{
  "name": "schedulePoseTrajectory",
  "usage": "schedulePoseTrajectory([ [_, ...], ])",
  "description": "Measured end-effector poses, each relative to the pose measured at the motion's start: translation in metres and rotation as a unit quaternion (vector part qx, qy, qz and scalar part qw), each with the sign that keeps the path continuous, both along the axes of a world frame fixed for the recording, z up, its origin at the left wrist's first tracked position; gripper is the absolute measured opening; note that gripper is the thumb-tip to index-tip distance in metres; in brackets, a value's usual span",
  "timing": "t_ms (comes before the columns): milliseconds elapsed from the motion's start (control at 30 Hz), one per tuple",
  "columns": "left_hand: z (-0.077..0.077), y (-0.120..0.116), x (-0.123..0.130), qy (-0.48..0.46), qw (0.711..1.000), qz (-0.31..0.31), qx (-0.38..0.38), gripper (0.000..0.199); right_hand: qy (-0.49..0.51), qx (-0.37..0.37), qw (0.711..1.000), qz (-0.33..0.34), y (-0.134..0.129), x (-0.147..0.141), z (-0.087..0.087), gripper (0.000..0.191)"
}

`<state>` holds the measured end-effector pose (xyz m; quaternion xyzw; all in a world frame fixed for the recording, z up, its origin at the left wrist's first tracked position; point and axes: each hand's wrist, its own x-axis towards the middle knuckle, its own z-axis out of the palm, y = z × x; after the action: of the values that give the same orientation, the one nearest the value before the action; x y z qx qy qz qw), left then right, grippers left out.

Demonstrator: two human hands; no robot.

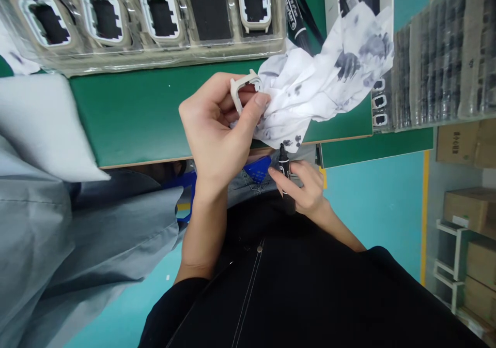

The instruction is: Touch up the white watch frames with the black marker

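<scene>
My left hand point(220, 125) pinches a small beige watch-case frame point(239, 90) over the front of the green table. Part of the frame is hidden by the fingers and thumb. A white cloth point(306, 87) with black ink stains lies bunched beside it, reaching to the thumb. Below the table's front edge, my right hand point(304, 187) is closed around a black marker pen point(284, 167), its dark tip pointing up at the cloth's stained corner. Whether the tip touches the cloth I cannot tell.
A clear plastic tray point(163, 53) holds several similar frames, with one bare slot. Another marker point(296, 19) lies beside it. White foam point(39, 125) covers the table's left corner, near grey fabric point(34, 224). Stacked trays point(437, 63) and cardboard boxes point(468, 211) stand at right.
</scene>
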<state>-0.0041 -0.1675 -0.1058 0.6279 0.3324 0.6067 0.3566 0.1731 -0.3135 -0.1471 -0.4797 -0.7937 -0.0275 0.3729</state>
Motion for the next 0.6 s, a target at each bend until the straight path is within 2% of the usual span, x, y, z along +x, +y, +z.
schedulePoseTrajectory([
  [133, 0.003, -0.002, 0.0, 0.001, 1.0, 0.002, -0.002, 0.009, 0.01, -0.027, 1.0, -0.007, -0.003, 0.0, 0.003, 0.06],
  [267, 0.003, -0.004, -0.001, 0.006, 0.999, 0.001, -0.037, 0.014, 0.079, -0.031, 0.996, 0.033, -0.014, 0.002, 0.002, 0.067],
  [367, 0.001, -0.003, 0.001, 0.006, 1.0, 0.009, -0.023, 0.019, 0.201, -0.04, 0.978, 0.044, -0.025, 0.0, 0.004, 0.053],
  [467, -0.002, -0.002, 0.003, -0.004, 0.999, 0.032, -0.009, 0.02, 0.317, -0.058, 0.947, 0.01, -0.033, -0.004, 0.006, 0.042],
  [600, -0.007, -0.001, 0.002, -0.005, 0.999, 0.015, -0.033, 0.024, 0.386, -0.147, 0.91, -0.022, -0.035, -0.013, 0.0, 0.034],
])
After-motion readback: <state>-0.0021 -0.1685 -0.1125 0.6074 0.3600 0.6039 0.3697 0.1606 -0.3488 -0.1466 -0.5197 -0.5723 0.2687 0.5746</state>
